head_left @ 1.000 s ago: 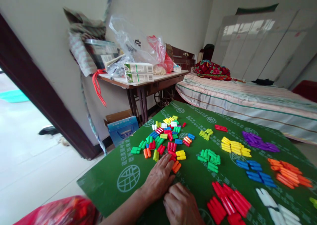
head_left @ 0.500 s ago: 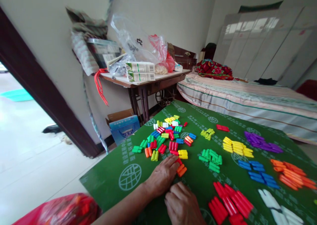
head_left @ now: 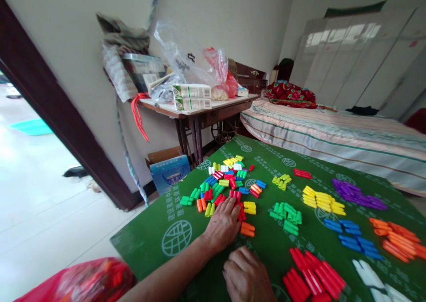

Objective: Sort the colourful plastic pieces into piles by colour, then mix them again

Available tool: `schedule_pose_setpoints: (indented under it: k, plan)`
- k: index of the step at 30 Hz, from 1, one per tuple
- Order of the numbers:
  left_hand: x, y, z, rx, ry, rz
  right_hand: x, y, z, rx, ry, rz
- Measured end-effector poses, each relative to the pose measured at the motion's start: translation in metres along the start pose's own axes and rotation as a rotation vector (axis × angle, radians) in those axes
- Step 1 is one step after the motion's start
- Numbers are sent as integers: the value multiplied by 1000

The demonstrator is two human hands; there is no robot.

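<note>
My left hand (head_left: 222,224) lies palm down over the near edge of a mixed pile of small tube-shaped plastic caps (head_left: 217,191). Its fingers are stretched forward, touching red caps (head_left: 241,212) beside and under the fingertips. Just right of it lie orange caps (head_left: 247,229) and yellow caps (head_left: 250,208). Closer to me, my right hand (head_left: 246,275) rests on the green board (head_left: 206,271) with its fingers curled in. Whatever it may hold is hidden. Sorted red caps (head_left: 314,273) lie to its right.
Separate groups of green caps (head_left: 286,217), yellow caps (head_left: 322,201), blue caps (head_left: 354,237), purple caps (head_left: 357,194), orange caps (head_left: 397,239) and white caps (head_left: 371,277) cover the right side. A red bag (head_left: 89,280) stands at lower left. Beyond are a cluttered table (head_left: 229,109) and a bed (head_left: 316,129).
My left hand has moved slightly forward, off the orange caps and onto red caps at the pile's edge. The orange caps now lie turned and uncovered. My right hand stays about where it was.
</note>
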State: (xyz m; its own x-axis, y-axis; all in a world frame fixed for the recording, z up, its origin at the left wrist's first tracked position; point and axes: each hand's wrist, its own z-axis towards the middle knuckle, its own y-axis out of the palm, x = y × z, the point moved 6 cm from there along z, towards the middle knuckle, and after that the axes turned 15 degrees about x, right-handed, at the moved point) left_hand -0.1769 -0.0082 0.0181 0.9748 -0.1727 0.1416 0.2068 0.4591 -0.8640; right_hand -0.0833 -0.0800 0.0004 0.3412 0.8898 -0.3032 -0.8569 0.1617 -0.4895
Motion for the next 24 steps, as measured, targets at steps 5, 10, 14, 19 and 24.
schedule_pose_setpoints:
  k: [5, 10, 14, 19, 24]
  plan:
    - [2, 4, 3, -31, 18, -57, 0, -1, 1, 10, -26, -15]
    - [1, 2, -1, -40, 21, -99, 1, 1, -1, 10, -55, -18]
    - [-8, -11, 2, 7, -14, -42, 2, 1, 0, 20, -46, -19]
    - [-46, -31, 10, 91, -249, 179, 1, 0, 2, 16, -57, -14]
    - [-67, -35, 4, 78, -330, 252, 0, -2, 2, 28, -63, -28]
